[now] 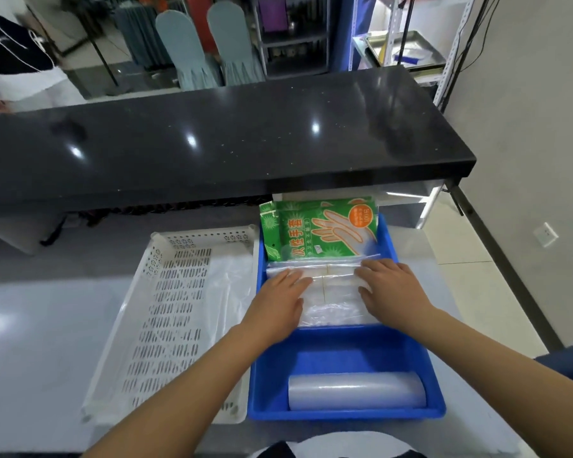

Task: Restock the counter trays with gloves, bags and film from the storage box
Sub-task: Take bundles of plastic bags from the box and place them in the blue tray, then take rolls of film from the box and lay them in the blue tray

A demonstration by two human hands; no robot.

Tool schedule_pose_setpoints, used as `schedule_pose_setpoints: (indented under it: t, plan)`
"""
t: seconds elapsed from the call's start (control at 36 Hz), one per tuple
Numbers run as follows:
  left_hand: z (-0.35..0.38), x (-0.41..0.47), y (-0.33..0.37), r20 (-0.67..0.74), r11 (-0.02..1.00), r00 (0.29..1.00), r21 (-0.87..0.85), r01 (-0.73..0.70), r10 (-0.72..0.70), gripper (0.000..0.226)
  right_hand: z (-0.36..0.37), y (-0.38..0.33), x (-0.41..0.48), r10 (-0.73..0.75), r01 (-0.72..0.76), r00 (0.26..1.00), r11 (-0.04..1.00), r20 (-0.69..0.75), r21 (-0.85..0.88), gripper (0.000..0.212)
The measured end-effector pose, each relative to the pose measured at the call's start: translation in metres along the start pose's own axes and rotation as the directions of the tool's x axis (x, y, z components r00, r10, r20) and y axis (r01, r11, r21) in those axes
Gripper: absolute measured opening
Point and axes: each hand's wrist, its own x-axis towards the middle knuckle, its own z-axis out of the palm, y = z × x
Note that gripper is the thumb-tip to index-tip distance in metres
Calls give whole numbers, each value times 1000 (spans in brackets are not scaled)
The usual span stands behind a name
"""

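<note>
— What are the fingers doing?

— On the left hand the fingers are lying nearly straight and close together, pressing flat on a stack of clear bags. The right hand is doing the same, its fingers spreading a little wider over the stack's right side. Neither hand is curling round anything.

— And where is the stack sitting?

— Directly under both palms, in the middle of a blue tray. A strip of the bags is showing between the two sets of fingertips.

— What is lying past the fingertips?

— Green glove packs are leaning at the tray's far end, their lower edge touching the bags just beyond the fingertips.

— And back toward the wrists?

— A roll of film is lying crosswise at the near end of the same tray, well behind the hands, between the forearms.

— Anything to the side?

— Just beside the left fingers, touching the tray, a white basket is resting on the table, with a clear plastic sheet draping inside it. Farther beyond the fingertips a black ledge is overhanging the table.
</note>
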Motion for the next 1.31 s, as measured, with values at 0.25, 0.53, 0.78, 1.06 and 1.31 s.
schedule_pose_setpoints:
  t: [0.25,0.53,0.78,1.06,1.31]
  plan:
    - [-46,-49,22,-112,881,920,-354,315,-375,63,-36,-31,-9,-113,98,992,963,49,253,53]
    - [-64,-196,33,-170,647,650,-438,623,-741,73,-47,-134,-17,-341,245,939,751,43,614,54]
    - [-60,-311,-7,-172,472,477,-617,630,-862,73,-45,-250,-68,-448,309,893,684,46,661,58]
    - [-31,-458,-91,-173,353,336,-714,605,-926,71,2,-406,-132,-556,390,828,660,69,643,54]
    - [13,-571,-116,3,80,144,-820,566,-990,74,32,-520,-154,-749,561,621,631,233,536,56]
